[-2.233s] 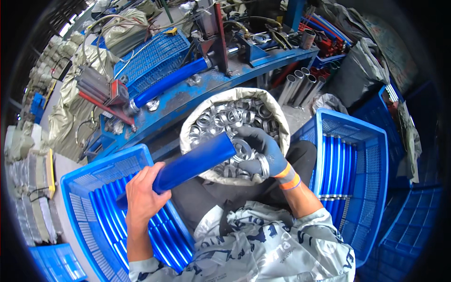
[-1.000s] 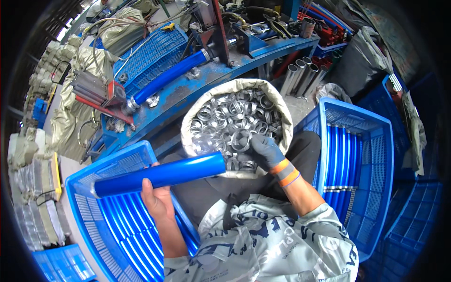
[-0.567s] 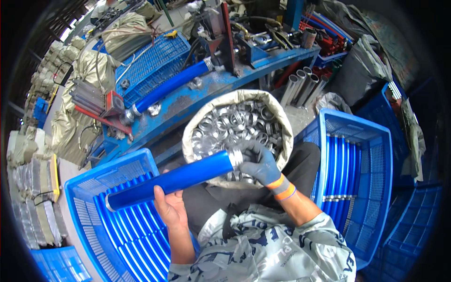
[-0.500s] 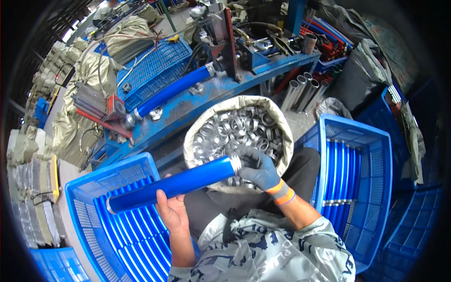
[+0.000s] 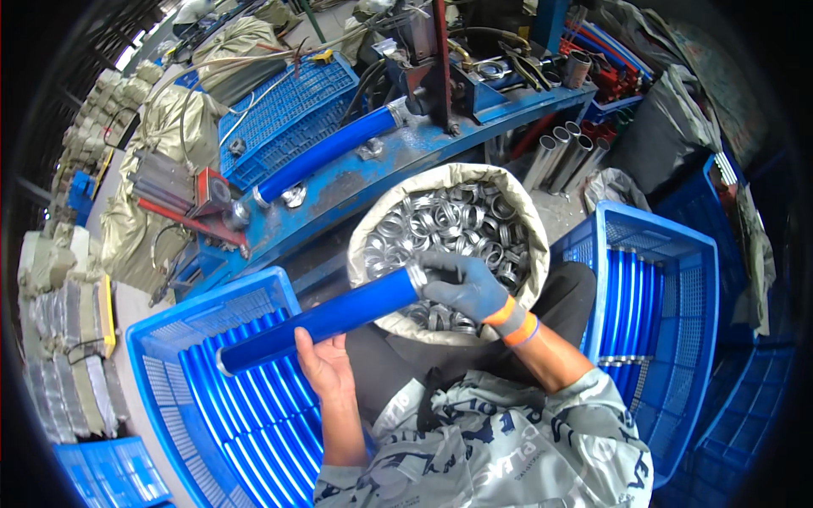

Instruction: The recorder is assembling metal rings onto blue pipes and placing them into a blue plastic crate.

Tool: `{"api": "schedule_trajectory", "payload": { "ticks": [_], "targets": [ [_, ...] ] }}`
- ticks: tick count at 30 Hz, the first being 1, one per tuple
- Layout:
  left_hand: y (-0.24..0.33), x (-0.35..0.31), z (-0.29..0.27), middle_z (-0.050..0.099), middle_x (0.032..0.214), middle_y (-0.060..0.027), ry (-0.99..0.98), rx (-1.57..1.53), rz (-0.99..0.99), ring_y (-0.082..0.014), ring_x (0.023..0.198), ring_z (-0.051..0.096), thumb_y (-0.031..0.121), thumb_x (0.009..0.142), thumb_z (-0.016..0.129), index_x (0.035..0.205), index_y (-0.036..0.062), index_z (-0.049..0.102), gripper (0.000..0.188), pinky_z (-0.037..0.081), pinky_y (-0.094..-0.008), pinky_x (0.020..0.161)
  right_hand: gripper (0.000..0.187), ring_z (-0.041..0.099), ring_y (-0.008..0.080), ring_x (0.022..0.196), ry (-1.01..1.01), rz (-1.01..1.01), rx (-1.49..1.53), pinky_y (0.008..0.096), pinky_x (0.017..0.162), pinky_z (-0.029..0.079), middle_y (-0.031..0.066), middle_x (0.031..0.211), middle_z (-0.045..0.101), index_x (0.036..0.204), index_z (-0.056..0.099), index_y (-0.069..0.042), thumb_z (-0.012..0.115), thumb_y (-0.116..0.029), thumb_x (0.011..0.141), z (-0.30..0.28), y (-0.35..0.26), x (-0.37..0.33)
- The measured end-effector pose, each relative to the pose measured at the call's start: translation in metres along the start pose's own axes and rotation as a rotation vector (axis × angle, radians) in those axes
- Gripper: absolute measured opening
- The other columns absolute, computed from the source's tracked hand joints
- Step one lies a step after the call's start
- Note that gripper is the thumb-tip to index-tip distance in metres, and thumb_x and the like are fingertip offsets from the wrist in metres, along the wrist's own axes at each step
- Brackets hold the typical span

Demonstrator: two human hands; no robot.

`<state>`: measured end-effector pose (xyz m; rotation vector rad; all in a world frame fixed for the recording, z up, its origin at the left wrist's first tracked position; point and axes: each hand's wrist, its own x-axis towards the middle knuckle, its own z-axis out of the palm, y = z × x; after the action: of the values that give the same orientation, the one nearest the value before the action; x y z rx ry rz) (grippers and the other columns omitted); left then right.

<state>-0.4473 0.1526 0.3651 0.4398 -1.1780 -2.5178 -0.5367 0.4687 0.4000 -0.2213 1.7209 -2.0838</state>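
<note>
A glossy blue tube (image 5: 326, 315) lies slantwise across my lap, its right end higher than its left. My bare left hand (image 5: 329, 366) holds it from below near the middle, fingers hidden behind it. At the right end sits a silver metal ring (image 5: 417, 279). My right hand (image 5: 464, 292), in a grey glove with an orange cuff, closes its fingers on that ring. Just beyond is a round container lined with pale cloth (image 5: 366, 241), full of loose metal rings (image 5: 457, 222).
Blue crates of blue tubes stand to my left (image 5: 140, 339) and right (image 5: 710, 279). A blue workbench (image 5: 339, 203) ahead carries another blue tube (image 5: 330, 154) between metal fixtures. Bare steel pipes (image 5: 576, 157) stand upright beside the bench.
The view has shifted slightly. Less of the silver ring shows beyond the tube's end, and my right hand stays at it. My left hand still supports the tube.
</note>
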Motion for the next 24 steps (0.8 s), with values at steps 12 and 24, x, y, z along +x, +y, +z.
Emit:
{"api": "schedule_trajectory", "payload": {
  "ticks": [12, 24],
  "targets": [
    [0.044, 0.042, -0.019, 0.062, 0.164, -0.0188, 0.088, -0.202, -0.042, -0.0327, 0.154, 0.059, 0.046, 0.117, 0.073, 0.162, 0.0018, 0.057, 0.065, 0.046, -0.0502, 0.132, 0.075, 0.050, 0.0471, 0.161, 0.251, -0.611, -0.968, 0.0545, 0.133, 0.041, 0.0225, 0.174, 0.053, 0.167, 0.058, -0.011, 0.083, -0.041, 0.103, 0.015, -0.029, 0.316],
    [0.033, 0.109, -0.028, 0.070, 0.153, -0.0133, 0.067, -0.027, -0.045, -0.0288, 0.147, 0.064, 0.033, 0.118, 0.073, 0.150, 0.0053, 0.066, 0.043, 0.048, -0.0512, 0.130, 0.080, 0.074, 0.0427, 0.122, 0.215, -1.059, -1.208, 0.0574, 0.117, 0.054, 0.0163, 0.131, 0.076, 0.156, 0.061, -0.016, 0.090, -0.027, 0.082, 0.003, -0.103, 0.365]
  ]
}}
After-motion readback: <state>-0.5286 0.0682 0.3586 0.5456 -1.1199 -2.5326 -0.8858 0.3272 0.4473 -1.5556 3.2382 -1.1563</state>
